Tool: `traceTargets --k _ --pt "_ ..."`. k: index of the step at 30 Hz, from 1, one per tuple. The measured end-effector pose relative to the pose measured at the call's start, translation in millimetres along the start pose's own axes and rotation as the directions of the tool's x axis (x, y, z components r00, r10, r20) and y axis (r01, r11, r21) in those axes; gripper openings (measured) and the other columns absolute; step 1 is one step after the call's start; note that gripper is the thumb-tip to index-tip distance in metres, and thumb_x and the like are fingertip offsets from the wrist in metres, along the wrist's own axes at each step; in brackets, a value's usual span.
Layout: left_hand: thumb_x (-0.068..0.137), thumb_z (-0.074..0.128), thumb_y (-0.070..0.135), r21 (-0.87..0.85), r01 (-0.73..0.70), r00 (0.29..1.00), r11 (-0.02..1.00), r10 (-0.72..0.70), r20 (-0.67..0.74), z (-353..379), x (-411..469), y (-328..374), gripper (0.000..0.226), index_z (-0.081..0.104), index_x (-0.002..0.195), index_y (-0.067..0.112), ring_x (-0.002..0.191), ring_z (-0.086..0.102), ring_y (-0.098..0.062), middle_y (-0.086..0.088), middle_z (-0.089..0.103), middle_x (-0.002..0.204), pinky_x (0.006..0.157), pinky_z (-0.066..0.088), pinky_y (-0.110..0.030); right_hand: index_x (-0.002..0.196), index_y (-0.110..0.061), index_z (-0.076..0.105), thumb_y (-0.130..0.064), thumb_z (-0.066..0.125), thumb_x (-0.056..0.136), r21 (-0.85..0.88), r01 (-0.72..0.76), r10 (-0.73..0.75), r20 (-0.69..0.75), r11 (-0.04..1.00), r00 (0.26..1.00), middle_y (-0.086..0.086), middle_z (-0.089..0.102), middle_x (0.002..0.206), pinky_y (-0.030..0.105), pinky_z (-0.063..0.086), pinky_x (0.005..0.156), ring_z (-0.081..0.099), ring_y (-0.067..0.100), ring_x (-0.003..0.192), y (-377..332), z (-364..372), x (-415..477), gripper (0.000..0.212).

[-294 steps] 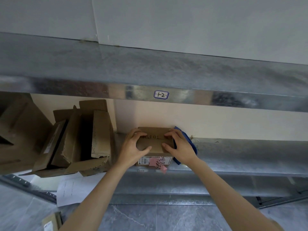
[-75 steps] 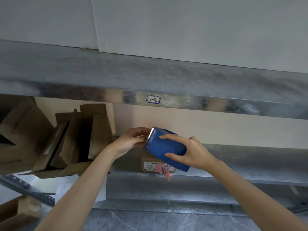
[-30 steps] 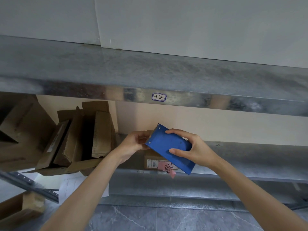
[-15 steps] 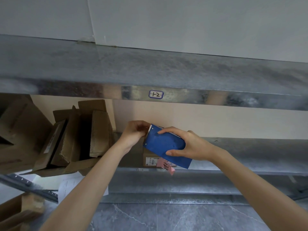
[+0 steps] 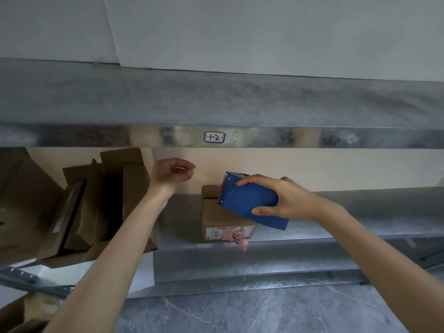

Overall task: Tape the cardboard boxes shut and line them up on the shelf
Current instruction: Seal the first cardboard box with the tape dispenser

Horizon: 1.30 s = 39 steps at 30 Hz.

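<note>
A small cardboard box (image 5: 216,217) with a white label and a pink note stands on the metal shelf (image 5: 360,212). Just above its right half, my right hand (image 5: 286,200) grips a blue tape dispenser (image 5: 249,200). My left hand (image 5: 171,173) is raised to the left of the dispenser and pinches the end of a clear tape strip (image 5: 209,175) that stretches from the dispenser to my fingers. The box's top is partly hidden by the dispenser.
Several open, leaning cardboard boxes (image 5: 96,200) crowd the shelf's left part. A white paper sheet (image 5: 144,272) hangs below them. The upper shelf (image 5: 216,104) carries a small label (image 5: 214,137). More cardboard (image 5: 21,313) lies on the grey tiled floor at lower left.
My left hand has pulled away from the dispenser up and to the left, drawing out a strip of clear tape. The dispenser has shifted slightly right, uncovering more of the box.
</note>
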<state>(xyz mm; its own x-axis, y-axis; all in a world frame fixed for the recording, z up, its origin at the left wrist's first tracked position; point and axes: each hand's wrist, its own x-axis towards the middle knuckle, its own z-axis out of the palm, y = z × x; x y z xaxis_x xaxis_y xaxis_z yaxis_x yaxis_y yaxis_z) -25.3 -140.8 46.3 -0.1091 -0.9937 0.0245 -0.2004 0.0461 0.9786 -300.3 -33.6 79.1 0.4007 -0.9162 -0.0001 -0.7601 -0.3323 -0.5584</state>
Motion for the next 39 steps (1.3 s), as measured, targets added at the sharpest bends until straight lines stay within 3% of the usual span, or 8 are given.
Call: traceTargets --k 6,9,15,19,23,29,33,39 --pt "0.081 0.069 -0.011 0.026 -0.006 0.999 1.000 0.007 -0.039 -4 -1 -7 0.033 0.070 0.072 0.021 0.075 0.065 -0.017 0.010 0.071 0.071 0.072 0.057 -0.022 0.131 -0.051 0.043 -0.037 0.072 0.086 0.021 -0.007 0.007 -0.008 1.000 1.000 -0.018 0.064 0.116 0.029 0.054 0.064 0.067 0.014 0.075 21 -4 -17 0.056" --pt "0.083 0.070 -0.007 0.042 -0.011 0.998 0.999 0.013 -0.068 3 -5 -7 0.031 0.070 0.075 0.023 0.079 0.066 -0.018 0.002 0.070 0.081 0.082 0.056 -0.035 0.131 -0.051 0.043 -0.038 0.072 0.085 0.008 0.007 -0.007 -0.011 1.000 1.000 -0.023 0.061 0.117 0.021 0.051 0.066 0.066 0.012 0.076 28 -10 -20 0.056" --pt "0.083 0.071 -0.006 0.006 0.002 0.987 1.000 -0.001 -0.160 16 -18 -7 0.029 0.071 0.077 0.022 0.084 0.067 -0.019 0.002 0.071 0.083 0.088 0.055 -0.039 0.131 -0.048 0.044 -0.034 0.073 0.086 -0.003 0.042 -0.042 0.034 0.999 0.999 -0.030 0.059 0.113 0.015 0.043 0.063 0.063 0.012 0.071 49 -32 -24 0.056" --pt "0.079 0.071 -0.010 -0.027 0.012 0.974 1.000 -0.018 -0.224 29 -28 -6 0.030 0.071 0.075 0.019 0.073 0.066 -0.011 0.010 0.072 0.070 0.080 0.055 -0.032 0.131 -0.049 0.044 -0.032 0.073 0.085 0.014 0.044 -0.044 0.060 0.999 0.997 -0.021 0.063 0.112 0.027 0.050 0.066 0.062 0.016 0.072 66 -45 -30 0.057" --pt "0.080 0.071 -0.009 -0.051 0.037 0.960 0.998 -0.049 -0.275 34 -38 -6 0.023 0.072 0.079 0.013 0.076 0.067 -0.008 0.001 0.070 0.082 0.073 0.053 -0.017 0.131 -0.051 0.043 -0.033 0.073 0.085 0.019 0.066 -0.067 0.094 0.998 0.993 -0.018 0.064 0.111 0.037 0.053 0.070 0.064 0.018 0.074 76 -49 -32 0.057" --pt "0.079 0.071 -0.012 -0.057 0.051 0.953 0.997 -0.065 -0.296 25 -39 -17 0.029 0.071 0.075 0.017 0.081 0.067 -0.017 0.009 0.072 0.070 0.085 0.054 -0.034 0.130 -0.054 0.042 -0.035 0.073 0.085 0.035 0.073 -0.077 0.139 0.997 0.987 -0.013 0.066 0.110 0.041 0.053 0.071 0.065 0.020 0.075 77 -50 -24 0.058" --pt "0.080 0.072 -0.009 -0.051 0.052 0.953 0.997 -0.065 -0.297 17 -36 -20 0.027 0.072 0.076 0.018 0.092 0.068 -0.027 -0.003 0.071 0.084 0.090 0.054 -0.040 0.130 -0.055 0.042 -0.035 0.072 0.085 0.048 0.069 -0.075 0.159 0.996 0.984 -0.010 0.066 0.109 0.042 0.053 0.071 0.065 0.023 0.076 75 -47 -19 0.057" --pt "0.087 0.065 -0.005 -0.132 0.046 0.966 0.990 -0.078 -0.245 24 -42 -19 0.020 0.065 0.087 0.015 0.092 0.066 -0.012 0.000 0.067 0.093 0.091 0.052 -0.032 0.129 -0.050 0.048 -0.029 0.076 0.084 0.164 -0.013 -0.012 0.148 0.986 0.989 -0.028 0.054 0.131 0.035 0.048 0.098 0.055 0.003 0.118 71 -47 -12 0.057"
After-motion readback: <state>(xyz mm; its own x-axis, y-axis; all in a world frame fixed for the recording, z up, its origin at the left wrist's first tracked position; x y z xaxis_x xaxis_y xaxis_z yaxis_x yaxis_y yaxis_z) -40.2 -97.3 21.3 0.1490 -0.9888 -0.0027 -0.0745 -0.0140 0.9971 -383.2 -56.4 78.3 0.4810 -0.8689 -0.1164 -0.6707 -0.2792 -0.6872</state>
